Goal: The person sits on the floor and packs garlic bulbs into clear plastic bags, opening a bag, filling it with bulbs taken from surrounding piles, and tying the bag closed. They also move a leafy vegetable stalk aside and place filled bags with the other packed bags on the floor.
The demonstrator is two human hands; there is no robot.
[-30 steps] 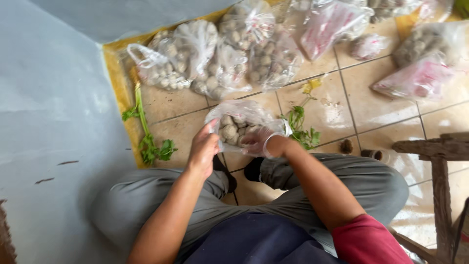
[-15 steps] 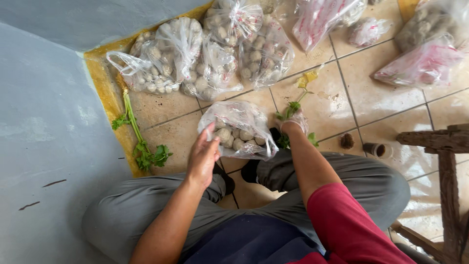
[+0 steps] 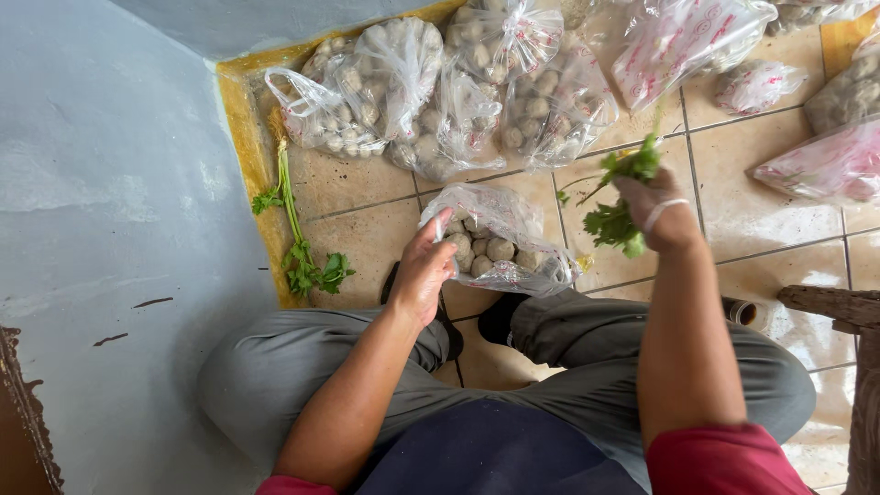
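Gripping bag edge (image 3: pixel 500 240), hands: left (image 3: pixel 423 270), right (image 3: pixel 662 213) lifts herbs (image 3: pixel 619 197).

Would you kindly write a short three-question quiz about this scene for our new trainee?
1. True or false: the right hand holds a bunch of green herbs.
2. What does the left hand grip? A) a knife B) a clear bag of round pale items C) a bottle
3. Fill in: a loose herb sprig lies on the floor beside the blue ____.

Key: 1 true; 2 B; 3 wall.
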